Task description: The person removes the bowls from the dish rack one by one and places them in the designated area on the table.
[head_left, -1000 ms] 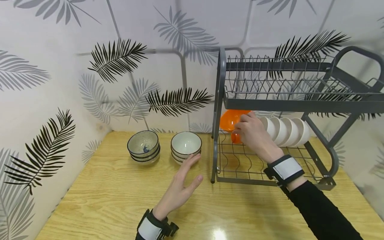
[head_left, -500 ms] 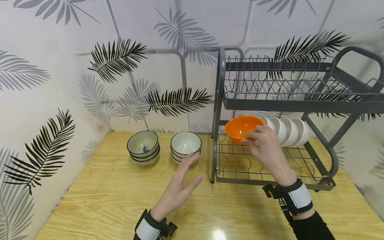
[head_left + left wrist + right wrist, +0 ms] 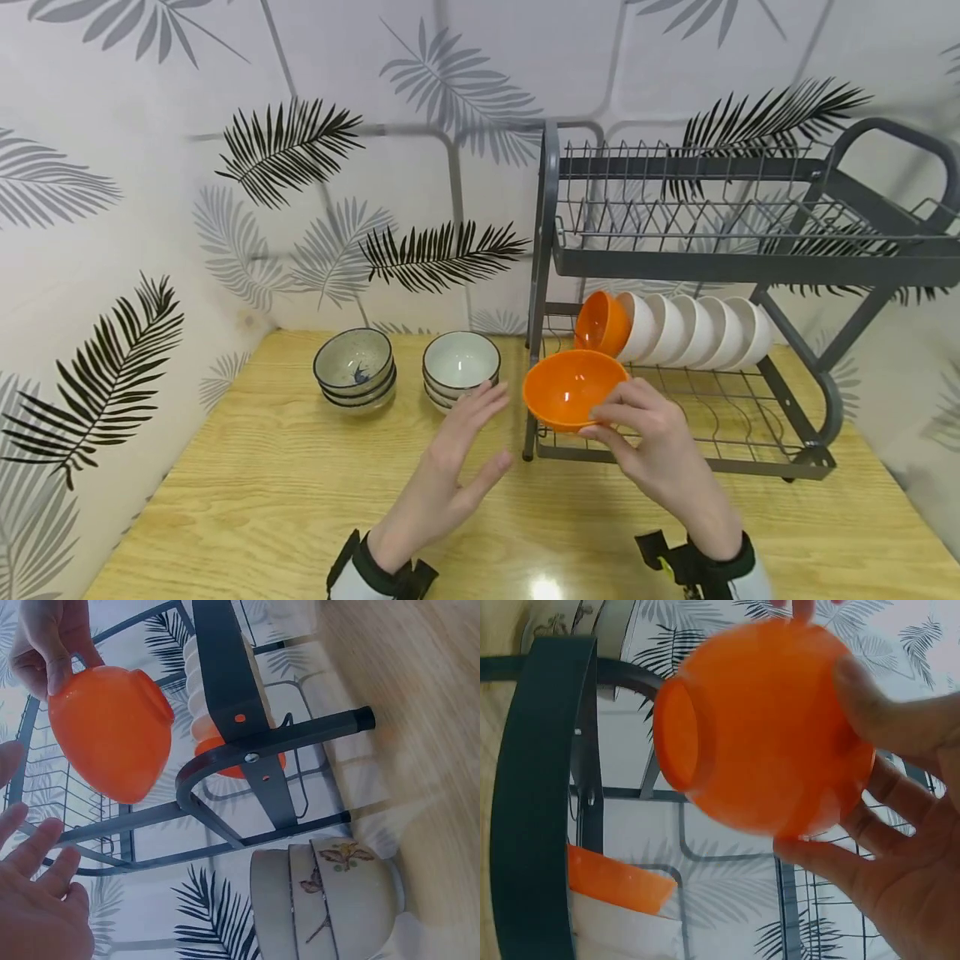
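My right hand (image 3: 667, 446) pinches the rim of an orange bowl (image 3: 562, 387), thumb on one side and fingers on the other. The bowl hangs in front of the rack's left end with its inside facing up and toward me. In the right wrist view the orange bowl (image 3: 757, 735) shows its outside and round foot. My left hand (image 3: 450, 467) hovers left of the bowl, fingers extended and holding nothing, apart from it. A second orange bowl (image 3: 603, 323) stands tilted on the rack's lower tier, beside a row of several white bowls (image 3: 697, 332).
A grey two-tier dish rack (image 3: 750, 265) stands on the right of the wooden table (image 3: 247, 492). Left of it are a stack of pale bowls with dark rims (image 3: 461, 360) and a stack of speckled, blue-rimmed bowls (image 3: 354, 362). A patterned wall (image 3: 420, 167) rises behind.
My right hand has drawn an orange bowl out of the rack's lower tier, toward me and to the left. Another orange bowl now shows behind it. The left hand has barely moved.
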`<state>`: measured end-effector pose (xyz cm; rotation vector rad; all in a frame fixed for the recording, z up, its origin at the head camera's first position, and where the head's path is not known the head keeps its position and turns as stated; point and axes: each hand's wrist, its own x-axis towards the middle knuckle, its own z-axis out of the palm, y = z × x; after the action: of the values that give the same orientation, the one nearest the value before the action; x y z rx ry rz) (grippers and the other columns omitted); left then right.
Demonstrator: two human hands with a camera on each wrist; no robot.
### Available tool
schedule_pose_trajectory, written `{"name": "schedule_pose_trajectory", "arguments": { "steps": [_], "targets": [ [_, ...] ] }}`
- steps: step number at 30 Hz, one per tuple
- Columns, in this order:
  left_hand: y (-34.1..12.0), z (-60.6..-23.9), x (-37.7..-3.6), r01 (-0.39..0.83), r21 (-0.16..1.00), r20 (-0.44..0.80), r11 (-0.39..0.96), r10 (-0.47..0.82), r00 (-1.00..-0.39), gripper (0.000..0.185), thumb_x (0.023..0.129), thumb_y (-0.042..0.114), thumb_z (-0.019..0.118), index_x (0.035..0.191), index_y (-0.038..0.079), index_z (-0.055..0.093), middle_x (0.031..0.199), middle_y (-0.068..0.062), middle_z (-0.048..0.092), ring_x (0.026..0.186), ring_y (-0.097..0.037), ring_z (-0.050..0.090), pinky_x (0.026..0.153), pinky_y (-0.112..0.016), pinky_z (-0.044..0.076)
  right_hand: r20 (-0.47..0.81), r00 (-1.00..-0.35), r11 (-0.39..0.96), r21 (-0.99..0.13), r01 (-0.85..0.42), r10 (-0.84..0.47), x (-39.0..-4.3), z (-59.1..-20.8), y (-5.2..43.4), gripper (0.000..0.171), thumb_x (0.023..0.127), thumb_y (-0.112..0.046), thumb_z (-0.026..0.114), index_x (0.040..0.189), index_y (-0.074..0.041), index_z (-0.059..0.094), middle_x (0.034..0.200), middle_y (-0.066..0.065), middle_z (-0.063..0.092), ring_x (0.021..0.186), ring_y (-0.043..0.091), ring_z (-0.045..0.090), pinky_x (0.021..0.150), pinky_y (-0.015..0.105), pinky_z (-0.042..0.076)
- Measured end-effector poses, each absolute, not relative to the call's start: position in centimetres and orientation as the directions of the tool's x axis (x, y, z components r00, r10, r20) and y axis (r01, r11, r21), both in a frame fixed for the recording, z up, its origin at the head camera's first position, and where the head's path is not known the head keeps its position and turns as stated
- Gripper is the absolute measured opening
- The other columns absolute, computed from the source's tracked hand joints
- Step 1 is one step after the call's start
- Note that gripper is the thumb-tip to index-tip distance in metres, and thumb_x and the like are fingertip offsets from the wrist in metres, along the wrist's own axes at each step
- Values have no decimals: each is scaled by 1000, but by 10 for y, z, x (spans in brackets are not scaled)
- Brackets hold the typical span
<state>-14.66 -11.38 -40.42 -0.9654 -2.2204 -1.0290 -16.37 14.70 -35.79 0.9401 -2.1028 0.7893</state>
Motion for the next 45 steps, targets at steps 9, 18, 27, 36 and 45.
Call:
{"name": "schedule_pose_trajectory", "arguments": {
  "steps": [9, 18, 27, 36, 45],
  "targets": [
    [-115, -393, -142, 829, 200, 706, 521, 511, -492, 45, 99, 28, 64, 141, 14, 56, 146, -5, 58, 146, -28, 43, 130, -40, 20, 751, -446, 347, -303, -888, -487, -161, -365, 133, 18, 70, -5, 87, 82, -12, 75, 83, -5, 64, 83, 11, 55, 77, 17, 52],
    [-116, -392, -139, 877, 51, 687, 478, 621, -378, 24, 81, 18, 83, 102, 13, 75, 103, 4, 78, 103, -11, 72, 109, -36, 52, 727, -425, 189, -388, -902, -539, -155, -371, 121, 8, 82, -18, 79, 86, -14, 74, 86, -5, 62, 86, 8, 55, 75, 17, 50],
    [-126, -391, -137, 835, 105, 610, 541, 628, -484, 14, 83, 27, 81, 88, 15, 75, 70, 9, 70, 59, -3, 60, 60, -11, 48, 684, -512, 235, -462, -856, -520, -154, -371, 119, 25, 77, 0, 83, 99, -10, 78, 115, 9, 71, 122, 24, 61, 103, 25, 54],
    [-154, -384, -136, 738, 112, 545, 665, 580, -605, 13, 82, 28, 81, 81, 18, 72, 66, 10, 67, 54, -4, 53, 53, -13, 38, 682, -570, 302, -484, -821, -459, -158, -370, 131, 31, 78, 8, 78, 100, -15, 78, 122, 10, 70, 130, 13, 58, 111, 17, 44],
    [-184, -376, -134, 537, 209, 335, 818, 456, -825, 18, 86, 28, 79, 71, 20, 71, 59, 14, 52, 55, -3, 46, 55, -18, 36, 661, -609, 360, -492, -793, -438, -157, -366, 138, 31, 79, 8, 78, 99, -15, 79, 126, 11, 69, 128, 15, 59, 110, 14, 43]
  ]
}}
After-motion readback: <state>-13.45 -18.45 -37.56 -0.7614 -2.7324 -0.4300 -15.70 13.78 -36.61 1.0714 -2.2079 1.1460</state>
